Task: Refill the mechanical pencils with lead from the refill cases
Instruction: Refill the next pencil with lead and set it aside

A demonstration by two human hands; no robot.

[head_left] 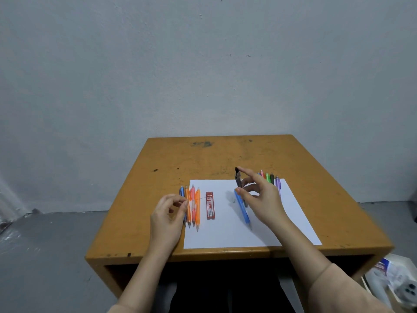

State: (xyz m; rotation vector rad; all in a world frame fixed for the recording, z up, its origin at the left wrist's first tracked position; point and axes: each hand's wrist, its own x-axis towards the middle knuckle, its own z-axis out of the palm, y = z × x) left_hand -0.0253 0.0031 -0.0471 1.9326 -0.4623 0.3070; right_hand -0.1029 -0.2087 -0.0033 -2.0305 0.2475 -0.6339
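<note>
Dark refill case [238, 179], held upright in the right grip [259, 197], fingers curled round it, probably for tipping lead out over the white paper [225, 233]. Left grip [168, 213] pinches a thin sliver [196, 199], perhaps lead, above the orange pencils [193, 206]. Blue pencil [242, 210] and red refill case [210, 205] lie ready on the paper, mid-desk [203, 159].

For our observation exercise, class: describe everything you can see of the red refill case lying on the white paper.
The red refill case is a slim rectangular box, seemingly plastic, with a label reading 2B near its far end. It lies flat on the white paper, lengthwise away from the person, right of the orange pencils, apart from them. A thin strand, perhaps a lead, runs from the pinched fingers of the left hand to its far end. The right hand is clear of it.
</note>
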